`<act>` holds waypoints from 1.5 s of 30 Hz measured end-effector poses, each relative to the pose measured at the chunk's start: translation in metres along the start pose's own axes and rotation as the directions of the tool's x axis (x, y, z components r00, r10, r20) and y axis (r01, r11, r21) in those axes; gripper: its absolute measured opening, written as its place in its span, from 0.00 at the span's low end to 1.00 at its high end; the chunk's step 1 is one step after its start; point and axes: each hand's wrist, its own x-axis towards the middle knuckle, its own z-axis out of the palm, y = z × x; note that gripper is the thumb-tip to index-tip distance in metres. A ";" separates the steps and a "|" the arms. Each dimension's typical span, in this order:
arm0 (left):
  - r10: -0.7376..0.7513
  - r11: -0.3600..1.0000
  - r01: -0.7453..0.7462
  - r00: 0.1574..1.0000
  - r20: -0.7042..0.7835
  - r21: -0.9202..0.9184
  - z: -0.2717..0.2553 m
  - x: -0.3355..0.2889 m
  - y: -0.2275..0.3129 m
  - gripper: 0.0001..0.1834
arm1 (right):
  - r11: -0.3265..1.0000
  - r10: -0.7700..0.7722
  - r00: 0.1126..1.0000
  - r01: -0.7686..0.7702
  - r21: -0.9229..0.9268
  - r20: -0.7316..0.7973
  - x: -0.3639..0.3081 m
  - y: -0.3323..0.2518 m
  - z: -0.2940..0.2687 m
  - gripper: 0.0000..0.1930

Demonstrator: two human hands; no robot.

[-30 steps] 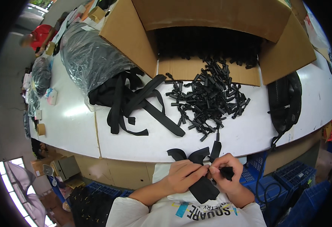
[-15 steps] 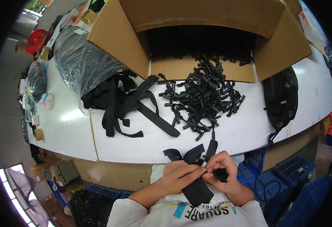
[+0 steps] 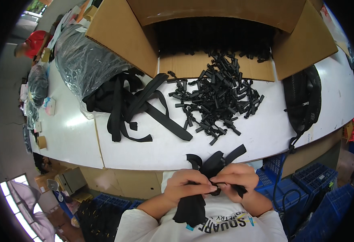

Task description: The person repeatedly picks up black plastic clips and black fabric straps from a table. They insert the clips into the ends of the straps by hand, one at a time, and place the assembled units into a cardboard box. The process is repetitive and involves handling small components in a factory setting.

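In front of my chest, my left hand (image 3: 189, 184) and my right hand (image 3: 236, 180) are close together, thumbs and fingertips pinched on a black fabric strap (image 3: 191, 209). One wide end of it hangs below my left hand, and other ends stick up above both hands toward the table edge. The small spot between my fingertips is mostly hidden. Beyond my hands lies a heap of small black plastic pulls (image 3: 219, 94) with narrow loops. Left of the heap, more black straps (image 3: 167, 121) spill from a clear plastic bag (image 3: 90, 60).
An open cardboard box (image 3: 306, 48) stands at the back of the white table (image 3: 144, 155), dark pieces inside it. A black zippered bag (image 3: 302, 101) lies at the right. Blue crates (image 3: 314, 179) sit below the table's right side. Far left, a person in red (image 3: 36, 43) is visible.
Both hands have shifted and turned around the strap. Its hanging end has swung left, and the upper ends now lean right. The pull that showed above the strap is no longer visible there.
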 end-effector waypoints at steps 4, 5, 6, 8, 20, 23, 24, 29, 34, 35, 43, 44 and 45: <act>-0.218 0.969 0.216 0.976 -0.006 -0.118 -0.005 -0.003 0.010 0.12 | 0.977 -0.184 0.981 0.176 -0.118 -0.065 -0.004 -0.002 0.000 0.11; -0.253 0.958 0.250 0.968 -0.001 -0.142 -0.005 -0.005 0.011 0.12 | 0.972 -0.203 0.978 0.194 -0.130 -0.055 -0.003 -0.005 -0.001 0.12; -0.240 0.962 0.239 0.971 0.009 -0.135 -0.005 -0.006 0.009 0.12 | 0.967 -0.220 0.974 0.212 -0.142 -0.044 -0.002 -0.007 -0.002 0.13; -0.170 0.981 0.172 0.985 0.034 -0.092 -0.007 -0.007 0.003 0.12 | 0.957 -0.225 0.974 0.225 -0.185 0.017 -0.003 -0.008 -0.002 0.14; -0.024 0.983 0.016 0.999 0.044 0.181 -0.005 0.003 -0.002 0.16 | 0.863 -0.233 0.957 0.286 -0.417 0.173 -0.007 -0.012 -0.006 0.17; -0.001 0.958 -0.017 0.998 0.061 0.285 -0.006 0.004 0.001 0.15 | 0.825 -0.250 0.946 0.320 -0.466 0.207 -0.007 -0.014 -0.005 0.17; 0.012 0.946 -0.033 0.998 0.067 0.324 -0.006 0.004 0.001 0.15 | 0.809 -0.256 0.943 0.330 -0.486 0.214 -0.007 -0.014 -0.005 0.17; 0.021 0.954 -0.044 0.996 0.082 0.296 -0.008 0.004 0.000 0.14 | 0.943 -0.149 0.976 0.188 -0.276 0.156 -0.006 -0.011 -0.004 0.15; -0.003 0.977 -0.017 0.996 0.091 0.214 -0.007 0.001 -0.003 0.16 | 0.998 -0.053 0.998 0.054 -0.042 0.026 -0.007 -0.005 0.005 0.12; -0.014 0.978 -0.006 0.995 0.094 0.208 -0.006 -0.001 -0.003 0.16 | 0.998 -0.042 0.999 0.043 -0.042 0.029 -0.009 -0.005 0.006 0.12; -0.059 0.967 0.038 0.995 0.075 0.250 -0.002 -0.003 -0.003 0.17 | 0.987 -0.074 0.997 0.076 -0.140 0.018 -0.007 -0.004 0.008 0.12; -0.062 0.964 0.041 0.995 0.074 0.262 -0.001 -0.004 -0.003 0.17 | 0.985 -0.072 0.997 0.073 -0.157 0.014 -0.007 -0.005 0.008 0.11; -0.066 0.961 0.044 0.995 0.072 0.273 -0.001 -0.004 -0.003 0.17 | 0.982 -0.069 0.998 0.070 -0.175 0.011 -0.008 -0.006 0.008 0.10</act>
